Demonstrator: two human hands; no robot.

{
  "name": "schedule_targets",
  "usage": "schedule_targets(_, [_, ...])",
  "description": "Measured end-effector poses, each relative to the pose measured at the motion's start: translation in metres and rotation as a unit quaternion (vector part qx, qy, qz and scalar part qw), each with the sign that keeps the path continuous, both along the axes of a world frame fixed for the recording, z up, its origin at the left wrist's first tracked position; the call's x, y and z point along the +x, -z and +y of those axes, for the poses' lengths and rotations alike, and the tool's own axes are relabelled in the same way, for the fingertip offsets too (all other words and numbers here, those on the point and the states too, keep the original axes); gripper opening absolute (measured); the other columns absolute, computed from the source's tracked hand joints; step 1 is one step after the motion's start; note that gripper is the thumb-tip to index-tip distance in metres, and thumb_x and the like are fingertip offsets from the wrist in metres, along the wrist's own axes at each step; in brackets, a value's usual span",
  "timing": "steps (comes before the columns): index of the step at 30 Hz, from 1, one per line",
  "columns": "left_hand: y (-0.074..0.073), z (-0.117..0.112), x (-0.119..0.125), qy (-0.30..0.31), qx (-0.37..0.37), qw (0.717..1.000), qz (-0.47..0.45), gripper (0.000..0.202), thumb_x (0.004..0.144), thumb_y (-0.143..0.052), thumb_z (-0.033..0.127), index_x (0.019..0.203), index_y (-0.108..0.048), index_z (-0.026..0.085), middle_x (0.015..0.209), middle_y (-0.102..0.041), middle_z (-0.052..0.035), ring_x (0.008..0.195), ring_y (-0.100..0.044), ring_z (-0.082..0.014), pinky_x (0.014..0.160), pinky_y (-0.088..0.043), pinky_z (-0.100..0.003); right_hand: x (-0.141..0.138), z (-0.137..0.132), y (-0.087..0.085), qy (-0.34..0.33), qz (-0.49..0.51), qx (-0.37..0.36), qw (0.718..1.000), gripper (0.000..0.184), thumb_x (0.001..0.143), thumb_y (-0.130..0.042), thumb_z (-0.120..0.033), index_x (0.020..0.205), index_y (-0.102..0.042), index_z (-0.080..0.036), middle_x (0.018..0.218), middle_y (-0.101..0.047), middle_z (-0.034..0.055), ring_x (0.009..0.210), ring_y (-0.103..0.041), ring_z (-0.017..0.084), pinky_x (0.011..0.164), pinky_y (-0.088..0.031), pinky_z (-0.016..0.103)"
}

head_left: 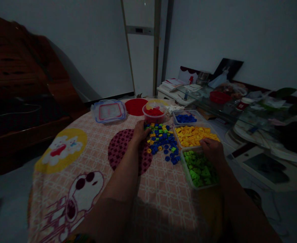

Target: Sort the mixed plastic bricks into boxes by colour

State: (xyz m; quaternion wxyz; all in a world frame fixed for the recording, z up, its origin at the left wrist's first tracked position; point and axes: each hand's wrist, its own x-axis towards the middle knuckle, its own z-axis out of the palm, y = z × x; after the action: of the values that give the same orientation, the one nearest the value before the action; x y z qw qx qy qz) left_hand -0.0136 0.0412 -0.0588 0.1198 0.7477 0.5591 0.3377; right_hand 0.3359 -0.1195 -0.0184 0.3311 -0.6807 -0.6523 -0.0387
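My left hand [140, 131] reaches to the left edge of a loose pile of small toy building bricks [161, 136], blue, yellow and green. Its fingers are curled against the bricks there, and what lies between them is hidden. Over the front right of a clear box of yellow bricks [192, 135] is my right hand [212, 149], closed in a pinch. Too small and dark to make out is whatever it holds. Just below that hand stands a box of green bricks [197, 170]. Some blue round pieces [167, 155] lie at the pile's near side.
Behind the pile stand a round tub of red bricks [154, 113] and a box of blue bricks [186, 118]. Clear lids [110, 111] lie at the table's far left. A cluttered glass side table [204, 98] is on the right, a wooden bench [19, 74] on the left.
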Motion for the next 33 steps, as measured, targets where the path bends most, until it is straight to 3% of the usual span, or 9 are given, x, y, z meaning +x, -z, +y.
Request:
schedule_targets(4, [-0.009,-0.007,-0.002,-0.064,-0.028,0.997,-0.013,0.046,0.078,-0.071,0.030,0.120,-0.058,0.016,0.120,-0.058,-0.0152,0.117,-0.057,-0.0287,0.105,-0.046,-0.042,0.000,0.000,0.001,-0.005,-0.004,0.009,1.000,0.033,0.084,-0.048,-0.038,0.061,-0.063,-0.021,0.064,-0.067,0.0056,0.064,-0.059,0.019,0.063,-0.040,0.029])
schedule_targets(7, [-0.013,-0.011,-0.001,-0.078,-0.036,0.996,-0.022,0.041,0.077,-0.073,0.028,0.114,-0.059,0.016,0.119,-0.059,-0.0141,0.113,-0.059,-0.0270,0.101,-0.048,-0.040,0.000,0.000,0.000,-0.011,-0.008,0.015,1.000,0.033,0.084,-0.047,-0.039,0.060,-0.061,-0.021,0.061,-0.066,0.0057,0.062,-0.058,0.018,0.063,-0.039,0.029])
schedule_targets(13, [-0.020,-0.016,0.001,-0.056,-0.045,0.997,-0.032,0.033,0.077,-0.074,0.026,0.106,-0.058,0.018,0.109,-0.066,-0.0094,0.103,-0.062,-0.0231,0.094,-0.050,-0.036,-0.001,0.000,-0.002,-0.010,0.000,0.002,1.000,0.033,0.083,-0.046,-0.039,0.059,-0.060,-0.021,0.059,-0.064,0.0054,0.059,-0.056,0.018,0.061,-0.037,0.029])
schedule_targets(21, [-0.025,-0.018,0.001,-0.057,-0.051,0.997,0.010,0.035,0.075,-0.075,0.030,0.105,-0.065,0.017,0.107,-0.068,-0.0104,0.100,-0.062,-0.0241,0.091,-0.049,-0.035,-0.001,0.000,0.002,-0.004,0.012,0.012,1.000,0.031,0.083,-0.049,-0.038,0.061,-0.064,-0.021,0.063,-0.067,0.0058,0.064,-0.059,0.019,0.063,-0.039,0.029])
schedule_targets(27, [-0.027,-0.017,0.002,-0.034,-0.035,0.999,0.002,0.014,0.082,-0.066,0.031,0.088,-0.071,0.019,0.097,-0.071,-0.0076,0.097,-0.063,-0.0226,0.090,-0.050,-0.033,0.001,0.001,0.002,-0.004,0.001,0.004,1.000,0.031,0.084,-0.049,-0.037,0.062,-0.065,-0.021,0.064,-0.068,0.0060,0.064,-0.059,0.019,0.063,-0.040,0.030])
schedule_targets(33, [-0.020,-0.015,0.007,-0.028,-0.016,0.999,0.007,0.025,0.085,-0.058,0.022,0.106,-0.070,0.018,0.113,-0.071,-0.0123,0.107,-0.064,-0.0254,0.099,-0.049,-0.038,0.001,0.001,0.002,-0.006,-0.015,0.011,1.000,0.031,0.084,-0.049,-0.036,0.060,-0.063,-0.022,0.062,-0.066,0.0050,0.064,-0.059,0.019,0.062,-0.040,0.029])
